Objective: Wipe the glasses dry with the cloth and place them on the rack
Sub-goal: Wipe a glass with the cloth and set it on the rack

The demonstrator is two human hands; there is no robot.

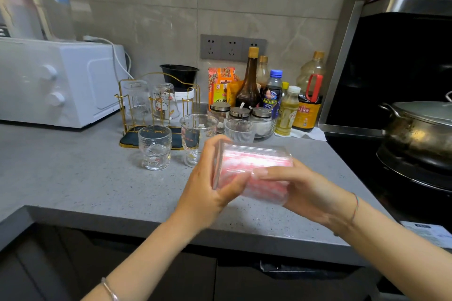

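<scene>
- Grey stone counter carries the lot; white microwave far left, against the tiled wall.
- Gold wire rack stands just right of the microwave. Two glasses sit on it mouth-down: a clear one and a printed one, side by side.
- Upright on the counter in front of the rack, mouths up: short glass, then tall glass. Ribbed glass is further right, just beside a bowl of spice jars.
- Left hand: fingers and thumb curled round the left end of the glass, thumb on the near side.
- Glass is held in the air over the front part of the counter, between both hands, well apart from the rack. It lies on its side with its long axis running left to right and the right end dipping slightly. Its ribs run along that axis. Which end is the mouth, cannot tell.
- Pink cloth shows through the glass wall along most of its length; whether any lies outside, cannot tell.
- Right hand: wrapped round the right end, fingers laid along the near side pointing left, thumb hidden.
- Sauce bottles cluster behind, under the wall sockets.
- Steel pot with lid sits on the stove, far right.
</scene>
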